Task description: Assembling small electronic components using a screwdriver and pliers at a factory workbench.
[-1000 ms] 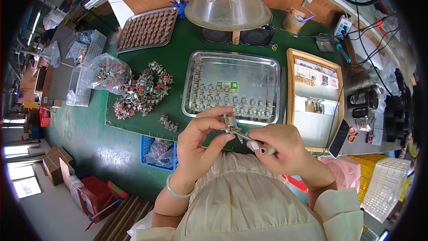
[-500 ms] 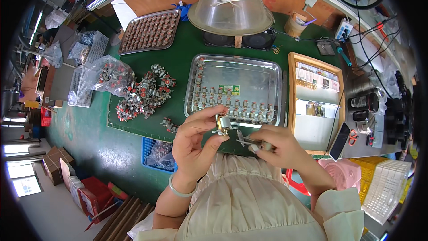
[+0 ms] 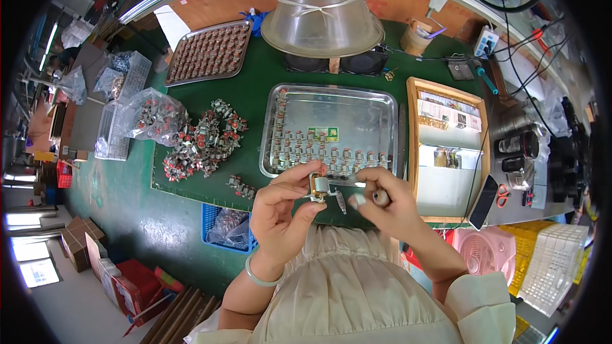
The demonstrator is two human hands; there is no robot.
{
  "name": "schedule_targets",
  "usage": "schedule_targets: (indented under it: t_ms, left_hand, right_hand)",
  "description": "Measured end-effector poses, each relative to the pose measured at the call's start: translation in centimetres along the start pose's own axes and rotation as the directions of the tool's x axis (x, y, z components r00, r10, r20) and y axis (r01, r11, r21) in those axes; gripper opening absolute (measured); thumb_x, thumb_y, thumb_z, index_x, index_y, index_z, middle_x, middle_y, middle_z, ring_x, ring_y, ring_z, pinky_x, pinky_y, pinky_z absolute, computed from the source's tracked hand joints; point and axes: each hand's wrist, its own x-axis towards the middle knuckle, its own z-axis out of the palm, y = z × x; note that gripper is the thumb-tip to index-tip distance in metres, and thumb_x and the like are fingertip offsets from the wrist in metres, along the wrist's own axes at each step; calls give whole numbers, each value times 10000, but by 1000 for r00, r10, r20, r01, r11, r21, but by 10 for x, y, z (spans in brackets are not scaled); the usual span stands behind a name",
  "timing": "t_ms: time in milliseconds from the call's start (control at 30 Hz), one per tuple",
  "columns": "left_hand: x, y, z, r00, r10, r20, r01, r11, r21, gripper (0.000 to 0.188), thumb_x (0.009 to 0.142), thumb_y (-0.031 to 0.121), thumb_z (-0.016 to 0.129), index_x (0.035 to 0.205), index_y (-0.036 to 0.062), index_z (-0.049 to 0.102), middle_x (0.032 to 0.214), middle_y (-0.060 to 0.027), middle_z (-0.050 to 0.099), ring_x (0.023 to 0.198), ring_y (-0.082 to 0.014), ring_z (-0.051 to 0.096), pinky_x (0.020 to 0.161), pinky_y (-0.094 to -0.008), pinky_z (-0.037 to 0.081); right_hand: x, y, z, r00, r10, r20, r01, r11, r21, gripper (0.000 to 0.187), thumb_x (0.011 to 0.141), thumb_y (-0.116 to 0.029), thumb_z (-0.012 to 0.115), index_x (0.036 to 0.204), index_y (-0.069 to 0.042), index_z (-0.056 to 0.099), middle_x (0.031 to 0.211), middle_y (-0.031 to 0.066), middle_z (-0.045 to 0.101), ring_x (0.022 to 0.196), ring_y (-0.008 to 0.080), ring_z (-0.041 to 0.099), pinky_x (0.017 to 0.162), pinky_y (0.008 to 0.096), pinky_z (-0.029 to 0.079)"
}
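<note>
Head view: metal component (image 3: 321, 185) pinched between thumb and fingers of left hand (image 3: 279, 215)

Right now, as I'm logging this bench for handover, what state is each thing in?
Left hand: pinching a silver metal component
Right hand: closed around a beige tool handle
Central silver metal tray: partly filled
Upper-left metal tray: filled with rows
Clear plastic bag: holding red-and-silver parts
Black rectangular phone: screen dark
Blue plastic basket: holding clear bags

Bright ctr, glare on floor (image 3: 155, 237), edges v. dark, bent
</note>
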Motion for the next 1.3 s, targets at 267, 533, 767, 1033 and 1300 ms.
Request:
schedule_targets:
  t_ms: [267, 533, 767, 1033, 1300]
  left_hand:
    - [-5, 2, 2, 999, -19, 26, 18, 1000, 2, 306, 734, -42, 613, 958, 3, 410, 1139, -289, 458, 1009, -311, 527, 827, -358, 454]
    - [-7, 5, -9, 998, 55, 34, -61, 976, 211, 367, 672, -44, 675, 942, -10, 428, 1052, -283, 528, 989, -307, 550, 757, -320, 485]
    - [-2, 9, -10, 999, -33, 37, 31, 998, 53, 294, 692, -71, 639, 913, -11, 453, 1128, -263, 479, 1001, -296, 538, 794, -333, 473]
    - [-3, 4, -20, 991, -51, -122, 69, 986, 149, 251, 665, -88, 645, 847, -5, 493, 1062, -178, 486, 963, -270, 543, 828, -347, 463]
    - [-2, -7, -23, 991, 34, -130, 17, 928, 371, 261, 623, -86, 676, 810, 16, 525, 1028, -155, 497, 922, -255, 559, 790, -326, 474]
  right_hand:
    - [21, -31, 4, 887, -459, 47, 461, 885, -66, 234, 653, 5, 624, 855, -16, 508, 665, 65, 496, 522, 149, 520, 437, 250, 403]
    - [26, -37, 7, 901, -413, 133, 422, 905, -51, 203, 653, 1, 606, 824, -21, 500, 657, 59, 499, 531, 158, 534, 443, 253, 414]
    - [28, -36, 5, 899, -420, 126, 426, 904, -32, 224, 648, 8, 626, 836, -20, 507, 681, 73, 507, 534, 161, 532, 458, 261, 418]
    - [-16, 80, 36, 936, 317, 156, -163, 780, -604, 336, 736, -325, 620, 816, -24, 493, 708, 133, 583, 650, 276, 592, 552, 362, 463]
    - [-32, 145, 54, 936, 326, 136, -133, 682, -719, 317, 735, -289, 605, 820, -9, 486, 650, 138, 583, 625, 298, 586, 565, 372, 473]
